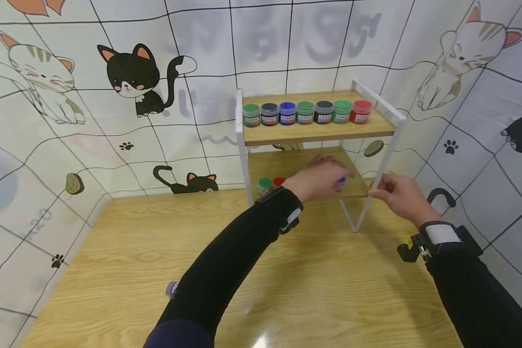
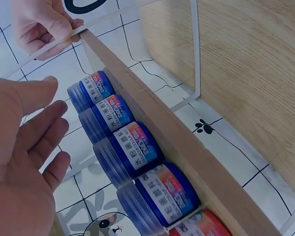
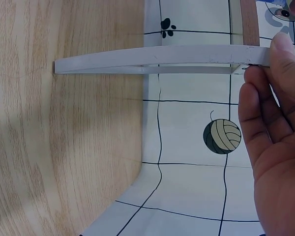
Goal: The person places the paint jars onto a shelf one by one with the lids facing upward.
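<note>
A two-tier wooden shelf [image 1: 317, 141] with white metal side frames stands at the back of the table. My left hand [image 1: 319, 178] is over its lower board, beside several blue paint jars [image 2: 137, 150] lined up there. In the left wrist view, the thumb and fingers [image 2: 44, 132] are apart with nothing between them. One red paint jar [image 2: 201, 225] ends that row, and a green-lidded jar [image 1: 264, 183] shows at the lower board's left. Between thumb and fingers, my right hand [image 1: 400, 195] pinches the white right side frame [image 3: 152, 56].
Along the upper board stands a row of paint jars with green, black, blue and red lids, the red jar [image 1: 361, 112] rightmost. A purple-lidded jar [image 1: 171, 289] lies on the table [image 1: 113, 251], partly behind my left forearm. A cat-print wall covering [image 1: 200, 106] encloses the back and sides.
</note>
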{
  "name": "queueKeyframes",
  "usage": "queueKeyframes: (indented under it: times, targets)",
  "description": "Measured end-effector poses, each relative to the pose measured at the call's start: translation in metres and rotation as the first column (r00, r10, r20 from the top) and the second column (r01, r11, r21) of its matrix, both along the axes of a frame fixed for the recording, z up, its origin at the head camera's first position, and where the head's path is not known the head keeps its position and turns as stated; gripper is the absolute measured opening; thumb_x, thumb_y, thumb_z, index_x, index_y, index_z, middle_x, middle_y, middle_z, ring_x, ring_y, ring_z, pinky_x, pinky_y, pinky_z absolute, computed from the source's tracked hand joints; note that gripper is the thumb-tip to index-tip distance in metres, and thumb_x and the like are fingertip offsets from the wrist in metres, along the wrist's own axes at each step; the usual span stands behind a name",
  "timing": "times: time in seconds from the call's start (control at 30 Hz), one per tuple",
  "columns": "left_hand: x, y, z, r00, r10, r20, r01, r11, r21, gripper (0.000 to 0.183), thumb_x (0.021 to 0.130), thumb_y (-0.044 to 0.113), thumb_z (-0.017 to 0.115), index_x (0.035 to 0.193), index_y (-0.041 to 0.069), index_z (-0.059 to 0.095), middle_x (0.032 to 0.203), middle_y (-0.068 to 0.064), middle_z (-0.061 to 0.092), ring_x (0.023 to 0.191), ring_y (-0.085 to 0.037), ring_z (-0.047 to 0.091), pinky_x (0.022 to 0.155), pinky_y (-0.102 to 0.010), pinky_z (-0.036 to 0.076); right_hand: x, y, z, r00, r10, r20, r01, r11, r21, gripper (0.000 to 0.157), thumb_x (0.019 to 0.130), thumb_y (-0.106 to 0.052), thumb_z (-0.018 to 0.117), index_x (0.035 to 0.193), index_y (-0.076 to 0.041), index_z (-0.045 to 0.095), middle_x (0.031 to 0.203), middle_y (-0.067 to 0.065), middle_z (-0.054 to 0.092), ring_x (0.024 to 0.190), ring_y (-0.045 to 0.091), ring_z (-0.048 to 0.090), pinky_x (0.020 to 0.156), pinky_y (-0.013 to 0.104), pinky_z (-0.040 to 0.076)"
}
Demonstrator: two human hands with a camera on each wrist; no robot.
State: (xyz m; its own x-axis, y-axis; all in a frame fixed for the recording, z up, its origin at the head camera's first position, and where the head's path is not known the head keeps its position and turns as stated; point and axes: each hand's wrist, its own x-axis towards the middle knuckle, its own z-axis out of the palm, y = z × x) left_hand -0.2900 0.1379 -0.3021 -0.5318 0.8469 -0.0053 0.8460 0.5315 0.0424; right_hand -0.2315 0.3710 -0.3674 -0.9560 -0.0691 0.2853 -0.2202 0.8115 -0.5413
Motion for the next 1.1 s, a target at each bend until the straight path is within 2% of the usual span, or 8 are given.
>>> queueKeyframes:
  times: [0.13,0.3,0.43,0.63,0.77,0.97,1.1]
  targets:
    - [0.003,-0.006,0.0,0.998,-0.054,0.014,0.054,0.998,0.027,0.04,0.1,0.027,0.05,0.139,0.029,0.047,0.143,0.011,0.046,0.135,-0.012,0.031,0.115,-0.039,0.022,-0.001,0.002,0.001,1.0,-0.011,0.008,0.011,1.0,-0.004,0.02,0.091,-0.021,0.066,0.092,-0.002,0.066,0.079,0.011,0.064,0.075,0.026,0.052,0.062,0.036,0.041]
    - [0.005,-0.015,-0.003,0.99,-0.139,0.016,0.138,0.988,0.076,0.036,0.1,0.026,0.049,0.136,0.025,0.052,0.137,0.007,0.052,0.129,-0.014,0.038,0.113,-0.037,0.026,-0.002,0.004,0.002,1.0,0.001,0.015,-0.001,1.0,0.007,0.021,0.092,-0.022,0.064,0.093,-0.001,0.065,0.079,0.011,0.063,0.075,0.027,0.051,0.061,0.036,0.04]
    - [0.008,-0.023,-0.009,0.978,-0.207,0.033,0.203,0.975,0.096,0.036,0.099,0.026,0.051,0.135,0.023,0.052,0.133,0.007,0.055,0.124,-0.013,0.042,0.111,-0.033,0.03,-0.001,0.005,0.003,1.0,0.006,0.018,-0.007,1.0,0.019,0.024,0.092,-0.026,0.064,0.092,-0.002,0.065,0.078,0.01,0.063,0.075,0.028,0.05,0.061,0.036,0.039]
    - [0.019,-0.034,-0.019,0.957,-0.28,0.082,0.27,0.956,0.11,0.038,0.098,0.021,0.053,0.136,0.021,0.052,0.137,0.008,0.053,0.127,-0.01,0.041,0.109,-0.026,0.031,0.0,0.005,0.002,1.0,-0.009,0.007,0.009,0.999,0.037,0.025,0.092,-0.026,0.064,0.089,-0.002,0.063,0.076,0.009,0.061,0.074,0.027,0.049,0.06,0.036,0.038]
    - [0.029,-0.044,-0.027,0.945,-0.302,0.128,0.289,0.951,0.113,0.036,0.098,0.022,0.053,0.134,0.021,0.054,0.134,0.009,0.055,0.125,-0.006,0.043,0.105,-0.021,0.033,0.0,0.004,0.0,1.0,-0.014,0.013,0.013,1.0,0.028,0.025,0.092,-0.026,0.064,0.089,-0.001,0.063,0.076,0.01,0.06,0.074,0.027,0.049,0.059,0.036,0.037]
    - [0.038,-0.061,-0.039,0.939,-0.3,0.169,0.29,0.953,0.086,0.033,0.098,0.025,0.053,0.13,0.019,0.057,0.131,0.008,0.057,0.124,-0.007,0.043,0.106,-0.021,0.033,0.0,0.002,-0.001,1.0,-0.01,0.022,0.01,1.0,0.022,0.027,0.093,-0.028,0.064,0.089,-0.001,0.062,0.076,0.01,0.059,0.073,0.026,0.047,0.058,0.035,0.036]
    - [0.04,-0.073,-0.048,0.932,-0.287,0.223,0.278,0.958,0.073,0.034,0.098,0.025,0.053,0.131,0.017,0.057,0.131,0.006,0.058,0.123,-0.007,0.045,0.107,-0.021,0.033,0.0,0.001,-0.001,1.0,-0.01,0.025,0.01,1.0,0.021,0.026,0.092,-0.027,0.064,0.089,-0.001,0.062,0.077,0.01,0.059,0.072,0.026,0.047,0.057,0.035,0.036]
